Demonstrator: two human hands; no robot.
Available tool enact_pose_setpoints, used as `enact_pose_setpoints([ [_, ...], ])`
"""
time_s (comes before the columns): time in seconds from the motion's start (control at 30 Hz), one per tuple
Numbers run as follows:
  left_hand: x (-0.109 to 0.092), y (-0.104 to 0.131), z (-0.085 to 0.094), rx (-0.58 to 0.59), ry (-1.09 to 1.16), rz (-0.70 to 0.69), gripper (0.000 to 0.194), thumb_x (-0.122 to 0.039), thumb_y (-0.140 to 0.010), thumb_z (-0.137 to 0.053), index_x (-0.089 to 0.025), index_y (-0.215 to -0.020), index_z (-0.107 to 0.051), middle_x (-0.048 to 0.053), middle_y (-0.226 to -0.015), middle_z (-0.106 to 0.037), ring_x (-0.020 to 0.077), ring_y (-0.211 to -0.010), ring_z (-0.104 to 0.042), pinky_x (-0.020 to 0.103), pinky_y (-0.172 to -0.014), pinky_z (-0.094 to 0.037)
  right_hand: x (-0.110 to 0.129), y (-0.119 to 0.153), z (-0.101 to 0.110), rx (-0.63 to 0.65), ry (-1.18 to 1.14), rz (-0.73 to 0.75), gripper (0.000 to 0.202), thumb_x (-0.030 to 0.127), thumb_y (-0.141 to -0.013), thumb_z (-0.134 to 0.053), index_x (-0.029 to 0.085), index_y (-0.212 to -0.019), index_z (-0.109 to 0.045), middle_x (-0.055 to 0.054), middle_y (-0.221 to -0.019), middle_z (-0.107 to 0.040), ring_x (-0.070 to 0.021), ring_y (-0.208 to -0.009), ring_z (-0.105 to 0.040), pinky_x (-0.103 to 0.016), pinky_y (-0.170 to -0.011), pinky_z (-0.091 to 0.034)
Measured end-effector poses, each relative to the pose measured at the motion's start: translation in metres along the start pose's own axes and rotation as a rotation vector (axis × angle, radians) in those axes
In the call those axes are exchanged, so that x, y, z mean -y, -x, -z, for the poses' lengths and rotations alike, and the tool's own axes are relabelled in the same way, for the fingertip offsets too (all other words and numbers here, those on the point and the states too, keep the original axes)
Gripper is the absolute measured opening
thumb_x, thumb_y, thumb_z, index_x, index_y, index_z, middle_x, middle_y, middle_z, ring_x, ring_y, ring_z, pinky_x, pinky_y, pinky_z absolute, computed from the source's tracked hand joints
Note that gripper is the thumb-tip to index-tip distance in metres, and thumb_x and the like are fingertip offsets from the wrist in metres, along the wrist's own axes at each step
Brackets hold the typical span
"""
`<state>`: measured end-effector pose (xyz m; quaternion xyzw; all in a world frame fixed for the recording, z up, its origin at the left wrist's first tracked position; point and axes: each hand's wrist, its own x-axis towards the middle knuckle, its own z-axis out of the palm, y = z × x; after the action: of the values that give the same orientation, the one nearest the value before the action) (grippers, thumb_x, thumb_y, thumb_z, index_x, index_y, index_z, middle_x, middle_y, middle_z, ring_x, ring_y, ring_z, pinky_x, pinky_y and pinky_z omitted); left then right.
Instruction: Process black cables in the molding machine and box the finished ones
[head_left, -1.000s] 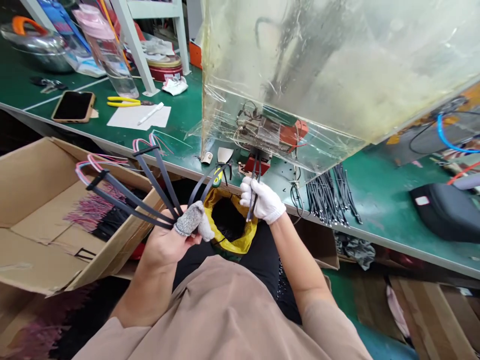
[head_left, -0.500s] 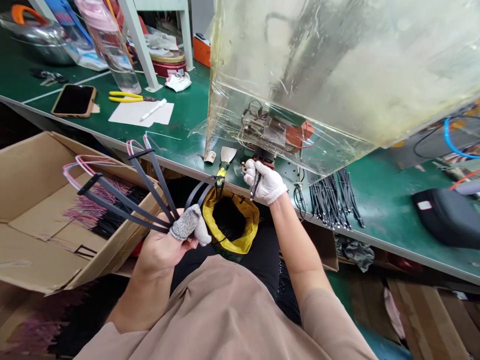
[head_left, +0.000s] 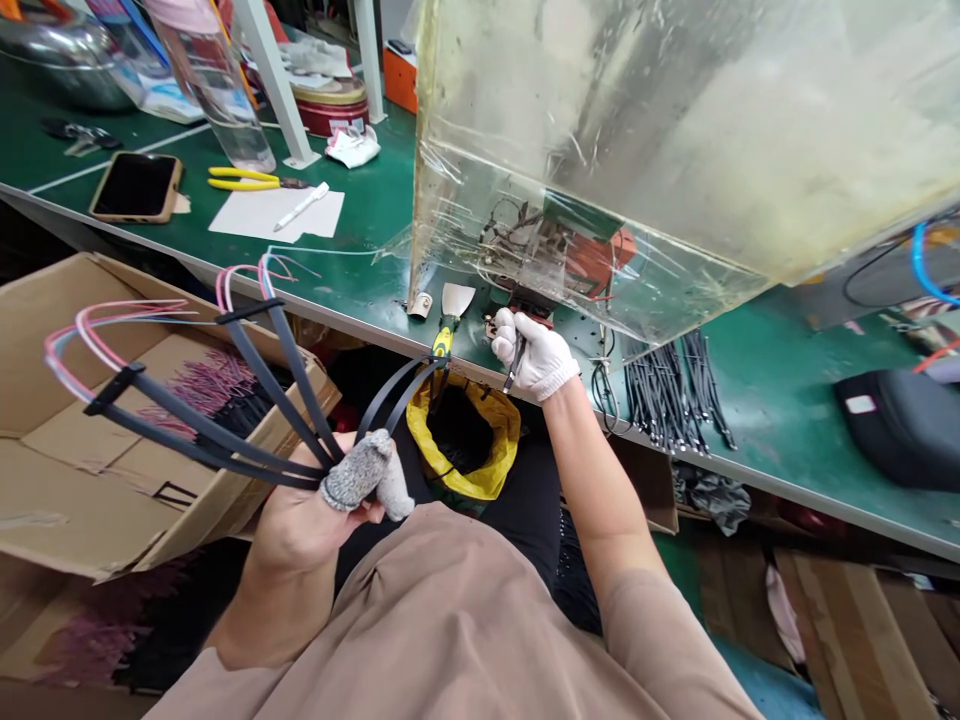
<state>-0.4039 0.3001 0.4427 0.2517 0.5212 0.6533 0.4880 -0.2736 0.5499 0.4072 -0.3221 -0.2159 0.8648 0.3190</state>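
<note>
My left hand [head_left: 322,500], with grey fabric covers on its thumb and a finger, is closed round several flat black cables [head_left: 262,380]. Pink, white and blue wires [head_left: 97,330] stick out of their far ends, and black clips join them in pairs. My right hand [head_left: 536,352] wears a white glove and pinches a short black cable [head_left: 514,362] at the front of a small machine [head_left: 555,250]. A clear plastic shield [head_left: 600,140] stands over that machine. Just left of my right hand lies a scraper [head_left: 450,318] with a yellow-green handle.
Below the bench edge hangs a yellow-rimmed bag [head_left: 499,460]. A cardboard box [head_left: 82,470] with wired cables stands at left. Black cables [head_left: 667,395] lie in a row at right, near a black case [head_left: 892,425]. Pliers [head_left: 244,180], a phone [head_left: 139,187] and a bottle [head_left: 217,90] are on the bench.
My left hand has moved left and slightly down with the cables, whose wire ends swing further left over the box. My right hand stays near the machine, still pinching the short cable.
</note>
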Motion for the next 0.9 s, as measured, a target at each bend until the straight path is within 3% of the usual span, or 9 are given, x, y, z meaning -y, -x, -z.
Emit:
enact_pose_setpoints([
  [0.13, 0.005, 0.005, 0.003, 0.078, 0.045, 0.016, 0.039, -0.055, -0.063, -0.086, -0.023, -0.048, -0.069, 0.004, -0.043, -0.06, 0.014, -0.038, -0.051, 0.022, -0.032, -0.037, 0.004, 0.003, -0.003, 0.021, -0.017, -0.012, 0.025, 0.018, -0.105, -0.033, 0.016, -0.097, -0.057, 0.001, -0.071, -0.065, -0.0076, -0.053, -0.053, -0.018, -0.048, -0.053],
  [0.23, 0.014, 0.008, 0.004, 0.074, 0.022, 0.063, 0.041, -0.058, -0.065, -0.083, -0.021, -0.052, -0.071, 0.006, -0.047, -0.062, 0.0134, -0.038, -0.05, 0.022, -0.032, -0.032, 0.0, 0.015, 0.008, 0.165, 0.027, -0.024, 0.032, 0.026, -0.107, -0.029, 0.016, -0.098, -0.058, 0.001, -0.073, -0.066, -0.0083, -0.056, -0.057, -0.019, -0.052, -0.055],
  [0.3, 0.027, 0.008, 0.007, 0.114, -0.029, 0.096, 0.043, -0.059, -0.071, -0.079, -0.02, -0.055, -0.072, 0.007, -0.049, -0.063, 0.013, -0.039, -0.05, 0.022, -0.034, -0.031, -0.013, 0.027, 0.026, 0.368, 0.161, -0.129, 0.042, 0.046, -0.106, -0.033, 0.015, -0.098, -0.06, -0.002, -0.073, -0.069, -0.0113, -0.055, -0.06, -0.024, -0.05, -0.056],
  [0.4, 0.057, 0.005, 0.012, 0.244, -0.158, 0.167, 0.048, -0.06, -0.078, -0.071, -0.017, -0.056, -0.069, 0.007, -0.049, -0.062, 0.0121, -0.041, -0.05, 0.022, -0.037, -0.033, -0.047, 0.042, 0.061, 0.576, 0.347, -0.477, 0.074, 0.08, -0.087, -0.043, 0.01, -0.099, -0.061, -0.011, -0.074, -0.072, -0.0209, -0.057, -0.068, -0.035, -0.049, -0.058],
  [0.47, 0.084, 0.003, 0.016, 0.311, -0.262, 0.218, 0.051, -0.061, -0.081, -0.066, -0.017, -0.055, -0.067, 0.005, -0.048, -0.061, 0.0109, -0.042, -0.048, 0.022, -0.041, -0.035, -0.073, 0.047, 0.078, 0.494, 0.302, -0.587, 0.081, 0.084, -0.084, -0.041, 0.009, -0.106, -0.061, -0.016, -0.082, -0.074, -0.0256, -0.069, -0.073, -0.041, -0.059, -0.061],
  [0.57, 0.128, 0.002, 0.024, 0.372, -0.414, 0.286, 0.051, -0.059, -0.083, -0.06, -0.017, -0.054, -0.065, 0.003, -0.046, -0.057, 0.0108, -0.044, -0.047, 0.022, -0.046, -0.037, -0.104, 0.042, 0.09, 0.178, 0.126, -0.436, 0.061, 0.067, -0.097, -0.039, 0.012, -0.111, -0.06, -0.013, -0.092, -0.075, -0.0218, -0.078, -0.074, -0.041, -0.072, -0.063],
  [0.67, 0.161, 0.003, 0.034, 0.378, -0.514, 0.339, 0.047, -0.054, -0.084, -0.057, -0.016, -0.057, -0.065, 0.004, -0.049, -0.059, 0.0118, -0.047, -0.049, 0.023, -0.05, -0.039, -0.12, 0.03, 0.094, -0.052, 0.094, -0.311, 0.037, 0.05, -0.1, -0.049, 0.015, -0.103, -0.061, -0.008, -0.084, -0.075, -0.0178, -0.069, -0.072, -0.037, -0.071, -0.063],
  [0.77, 0.177, 0.002, 0.039, 0.384, -0.546, 0.356, 0.047, -0.053, -0.084, -0.055, -0.016, -0.058, -0.066, 0.004, -0.051, -0.059, 0.0121, -0.049, -0.05, 0.023, -0.052, -0.039, -0.129, 0.018, 0.095, -0.182, 0.154, -0.175, 0.024, 0.04, -0.098, -0.057, 0.016, -0.094, -0.059, -0.003, -0.073, -0.072, -0.0142, -0.057, -0.067, -0.034, -0.065, -0.063],
  [0.9, 0.181, -0.001, 0.039, 0.394, -0.553, 0.358, 0.05, -0.058, -0.085, -0.055, -0.016, -0.061, -0.068, 0.003, -0.051, -0.058, 0.0122, -0.05, -0.05, 0.023, -0.053, -0.04, -0.139, 0.007, 0.098, -0.353, 0.286, -0.025, 0.022, 0.038, -0.098, -0.058, 0.017, -0.092, -0.055, 0.001, -0.062, -0.066, -0.0098, -0.047, -0.06, -0.026, -0.055, -0.06],
])
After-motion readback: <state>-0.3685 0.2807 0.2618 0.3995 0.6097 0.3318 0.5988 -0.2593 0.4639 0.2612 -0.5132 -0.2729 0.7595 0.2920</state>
